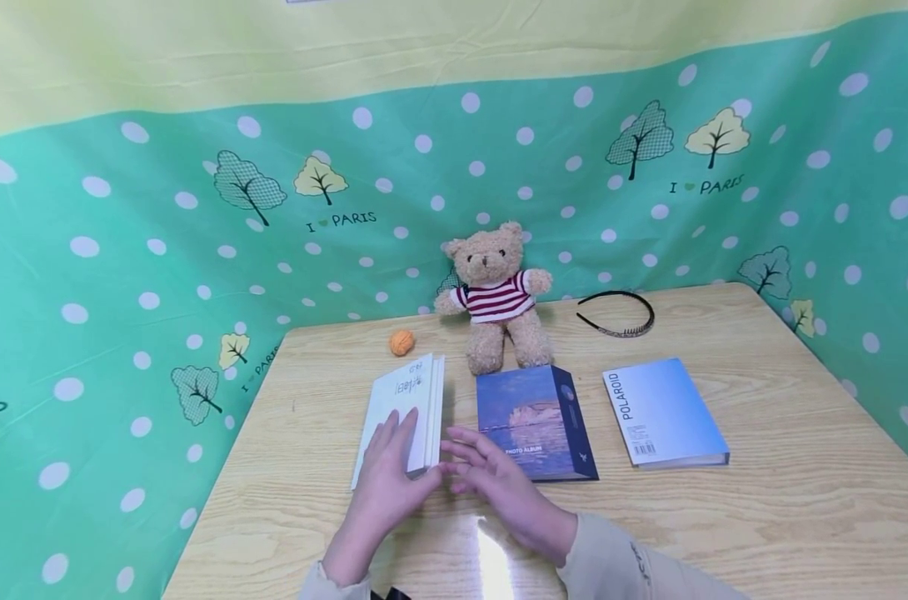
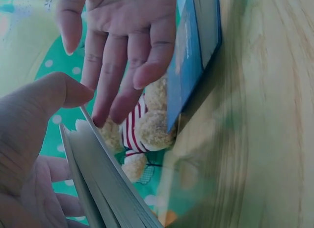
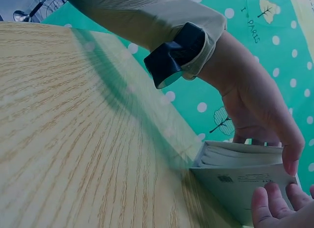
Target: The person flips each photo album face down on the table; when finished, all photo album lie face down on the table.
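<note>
A white hardcover book [image 1: 405, 387] with dark handwriting-like characters stands tilted at the left of the table. My left hand [image 1: 390, 487] holds it by the near end, fingers over its front cover and thumb across to the back cover. In the left wrist view, the page edges of the book [image 2: 105, 181] show between that thumb and the fingers. My right hand [image 1: 506, 500] is just right of the book, fingers loosely extended and palm toward it. In the right wrist view, its fingertips [image 3: 274, 193] overlap the back cover, which carries a small barcode and print.
A dark blue photo album [image 1: 525, 417] lies right of the book, partly behind the right hand. Farther right lies a light blue Polaroid album [image 1: 667, 408]. Along the back are an orange yarn ball [image 1: 401, 342], a teddy bear [image 1: 495, 292] in a striped shirt and a black headband [image 1: 634, 332].
</note>
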Available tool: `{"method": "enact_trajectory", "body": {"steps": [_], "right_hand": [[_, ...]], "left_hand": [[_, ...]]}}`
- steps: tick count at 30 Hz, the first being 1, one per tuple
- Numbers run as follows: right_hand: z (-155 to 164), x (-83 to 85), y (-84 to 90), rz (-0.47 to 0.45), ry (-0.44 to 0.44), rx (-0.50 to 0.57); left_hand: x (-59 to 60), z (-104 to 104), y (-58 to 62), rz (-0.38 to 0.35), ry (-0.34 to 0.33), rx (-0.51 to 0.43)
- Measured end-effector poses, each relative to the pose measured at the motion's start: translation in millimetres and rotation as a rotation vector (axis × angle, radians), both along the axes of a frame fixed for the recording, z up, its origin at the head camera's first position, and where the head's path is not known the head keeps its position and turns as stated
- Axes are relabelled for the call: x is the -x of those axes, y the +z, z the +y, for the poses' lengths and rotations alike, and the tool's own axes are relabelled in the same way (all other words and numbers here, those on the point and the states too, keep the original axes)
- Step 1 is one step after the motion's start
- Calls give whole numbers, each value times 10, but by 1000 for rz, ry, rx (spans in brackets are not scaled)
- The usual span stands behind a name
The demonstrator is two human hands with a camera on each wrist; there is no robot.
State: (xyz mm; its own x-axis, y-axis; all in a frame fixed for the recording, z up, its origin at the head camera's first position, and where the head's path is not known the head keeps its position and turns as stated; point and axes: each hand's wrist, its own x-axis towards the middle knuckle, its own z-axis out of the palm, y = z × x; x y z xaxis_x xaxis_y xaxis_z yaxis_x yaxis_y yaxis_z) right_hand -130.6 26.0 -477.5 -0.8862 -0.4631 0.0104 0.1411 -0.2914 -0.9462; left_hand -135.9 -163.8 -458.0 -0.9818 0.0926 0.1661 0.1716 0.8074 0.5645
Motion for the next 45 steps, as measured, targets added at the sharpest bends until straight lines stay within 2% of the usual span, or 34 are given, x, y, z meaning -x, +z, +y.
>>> {"method": "enact_trajectory", "body": {"steps": [5,13,21,29,34,45], "right_hand": [[-20,1,-32,3,19,-10],[-43,-14,-58,2,57,-21],[-63,-24,-110,3,77,-44],[-60,-19,-127,-8,79,-73],[-61,-13,-152,-14,87,-94],[-77,-13,-208,-6,103,-117]], "left_hand": [[-1,-12,27,1,-3,-59],[1,-40,83,-17,1,-212],[-21,-52,141,-10,34,-260],[-24,-103,184,-81,6,-421],[-23,-125,200,-111,-2,-456],[-7,-160,246,-160,-21,-604]]}}
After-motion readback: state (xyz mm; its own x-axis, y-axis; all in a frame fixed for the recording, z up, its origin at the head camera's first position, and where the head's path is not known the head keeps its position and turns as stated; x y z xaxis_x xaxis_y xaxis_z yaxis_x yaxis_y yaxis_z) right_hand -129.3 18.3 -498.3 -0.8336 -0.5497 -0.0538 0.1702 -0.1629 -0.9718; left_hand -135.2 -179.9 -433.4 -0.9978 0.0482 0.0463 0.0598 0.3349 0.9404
